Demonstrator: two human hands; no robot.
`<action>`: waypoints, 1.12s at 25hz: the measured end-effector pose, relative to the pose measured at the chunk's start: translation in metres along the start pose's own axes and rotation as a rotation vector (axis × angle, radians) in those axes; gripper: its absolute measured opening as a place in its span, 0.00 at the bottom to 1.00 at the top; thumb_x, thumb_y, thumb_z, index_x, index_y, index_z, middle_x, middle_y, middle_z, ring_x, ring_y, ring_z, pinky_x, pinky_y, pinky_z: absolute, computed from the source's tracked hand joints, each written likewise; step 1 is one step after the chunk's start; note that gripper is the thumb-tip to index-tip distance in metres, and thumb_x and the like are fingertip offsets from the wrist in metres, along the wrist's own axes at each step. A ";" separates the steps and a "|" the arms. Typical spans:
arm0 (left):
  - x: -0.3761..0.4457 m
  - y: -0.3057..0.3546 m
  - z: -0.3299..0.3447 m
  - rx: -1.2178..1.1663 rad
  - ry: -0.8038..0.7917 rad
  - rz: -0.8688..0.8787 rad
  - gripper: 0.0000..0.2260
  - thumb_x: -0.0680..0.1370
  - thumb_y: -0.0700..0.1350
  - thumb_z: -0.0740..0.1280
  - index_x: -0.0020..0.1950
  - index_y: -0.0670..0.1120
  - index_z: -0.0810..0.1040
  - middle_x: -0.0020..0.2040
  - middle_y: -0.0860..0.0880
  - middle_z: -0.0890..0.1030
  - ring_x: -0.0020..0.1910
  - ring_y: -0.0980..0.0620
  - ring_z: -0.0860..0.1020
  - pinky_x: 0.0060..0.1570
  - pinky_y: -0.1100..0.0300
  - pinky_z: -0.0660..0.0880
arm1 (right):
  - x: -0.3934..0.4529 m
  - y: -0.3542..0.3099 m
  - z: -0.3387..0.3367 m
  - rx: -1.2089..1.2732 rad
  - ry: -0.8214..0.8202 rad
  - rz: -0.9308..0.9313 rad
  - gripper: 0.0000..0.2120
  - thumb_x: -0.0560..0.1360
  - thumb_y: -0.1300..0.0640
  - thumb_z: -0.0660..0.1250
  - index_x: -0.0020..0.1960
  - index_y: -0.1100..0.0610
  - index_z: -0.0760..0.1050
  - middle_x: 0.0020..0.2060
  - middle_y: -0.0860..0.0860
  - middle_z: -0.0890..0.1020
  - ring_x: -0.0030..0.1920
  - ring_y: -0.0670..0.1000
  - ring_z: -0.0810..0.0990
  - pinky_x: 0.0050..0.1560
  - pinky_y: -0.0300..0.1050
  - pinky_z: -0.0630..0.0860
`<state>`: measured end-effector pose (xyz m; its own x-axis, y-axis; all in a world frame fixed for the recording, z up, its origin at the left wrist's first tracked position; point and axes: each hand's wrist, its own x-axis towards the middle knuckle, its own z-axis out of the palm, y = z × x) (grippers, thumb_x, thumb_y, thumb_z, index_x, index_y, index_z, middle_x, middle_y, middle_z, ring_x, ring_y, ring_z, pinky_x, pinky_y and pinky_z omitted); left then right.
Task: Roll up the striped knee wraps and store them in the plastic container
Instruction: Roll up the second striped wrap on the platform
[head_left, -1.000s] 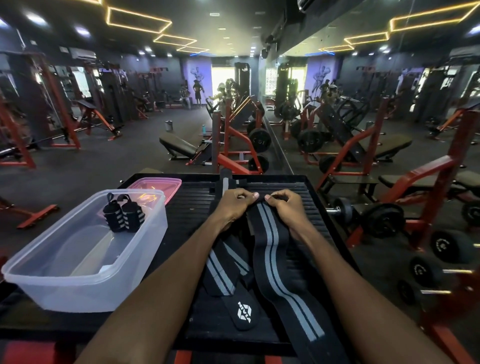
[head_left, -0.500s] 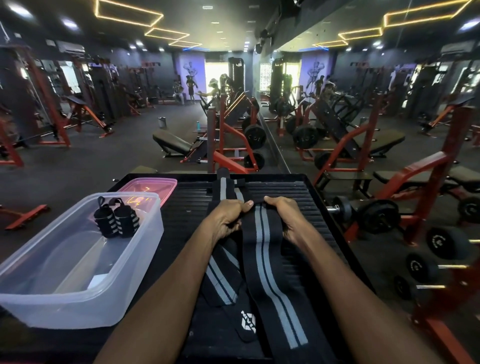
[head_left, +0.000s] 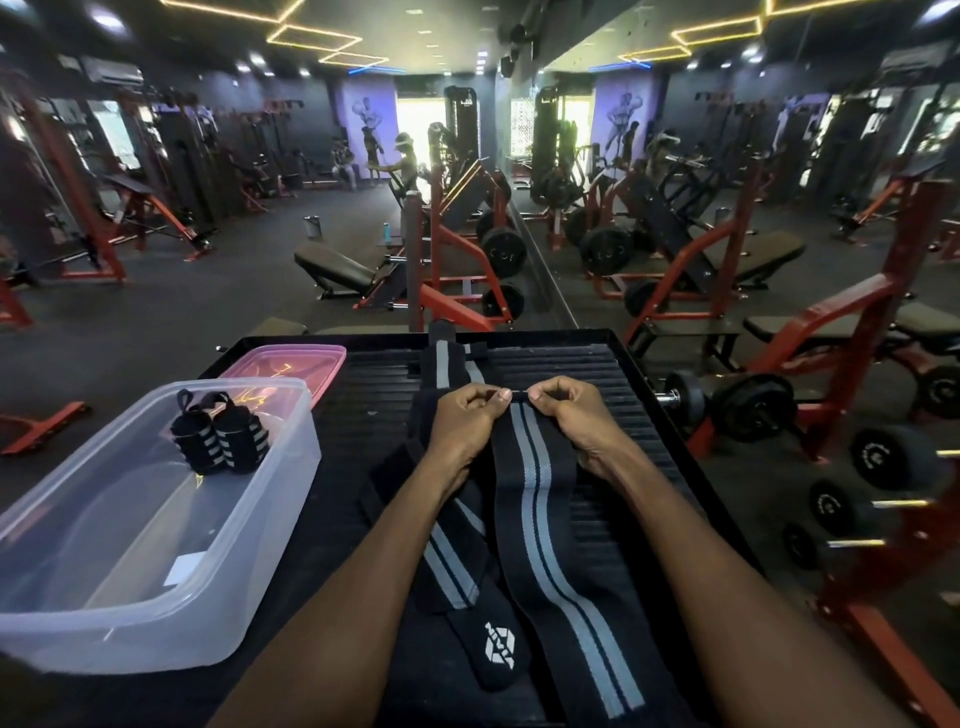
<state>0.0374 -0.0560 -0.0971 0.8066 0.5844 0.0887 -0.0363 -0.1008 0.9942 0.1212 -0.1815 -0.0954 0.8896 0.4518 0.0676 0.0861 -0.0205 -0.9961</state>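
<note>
A long black knee wrap with grey stripes (head_left: 540, 499) lies lengthwise on the black ribbed platform (head_left: 374, 410), running toward me. My left hand (head_left: 465, 421) and my right hand (head_left: 566, 415) both pinch its far end, which is folded into a small tight roll between the fingertips. A second striped wrap (head_left: 452, 561) lies to its left under my left forearm, its logo end near me and its other end reaching past my hands. The clear plastic container (head_left: 249, 525) stands at the left with two rolled striped wraps (head_left: 221, 439) inside.
A pink lid (head_left: 283, 364) lies behind the container. Dumbbells (head_left: 727, 405) sit on a red rack to the right of the platform. Red weight machines, benches and a mirror wall fill the gym beyond, with people far off.
Both hands have curled their fingers over the wrap's far end and turned it into a small roll. The view has shifted slightly; the container and second wrap stay put.
</note>
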 end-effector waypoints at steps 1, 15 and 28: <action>0.000 0.001 -0.001 0.007 -0.002 0.005 0.02 0.77 0.41 0.72 0.45 0.46 0.83 0.40 0.54 0.82 0.39 0.62 0.78 0.37 0.76 0.71 | 0.000 0.000 -0.001 -0.022 -0.007 -0.019 0.07 0.77 0.64 0.71 0.42 0.55 0.81 0.42 0.52 0.83 0.47 0.50 0.80 0.54 0.47 0.77; 0.002 0.000 -0.009 0.001 -0.007 0.067 0.07 0.76 0.36 0.72 0.40 0.47 0.82 0.40 0.51 0.84 0.38 0.62 0.80 0.41 0.73 0.73 | -0.008 -0.005 0.001 -0.065 -0.121 -0.134 0.04 0.74 0.65 0.73 0.45 0.57 0.84 0.44 0.53 0.86 0.45 0.45 0.82 0.49 0.35 0.77; -0.001 0.003 -0.008 -0.065 -0.048 0.048 0.07 0.75 0.34 0.72 0.42 0.46 0.83 0.43 0.51 0.85 0.42 0.60 0.82 0.47 0.70 0.76 | -0.006 -0.005 -0.004 -0.027 -0.163 -0.105 0.04 0.76 0.63 0.72 0.44 0.58 0.85 0.44 0.54 0.87 0.48 0.49 0.84 0.58 0.45 0.78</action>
<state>0.0312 -0.0505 -0.0941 0.8306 0.5403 0.1351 -0.1129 -0.0742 0.9908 0.1169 -0.1874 -0.0907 0.7909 0.5912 0.1583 0.1881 0.0114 -0.9821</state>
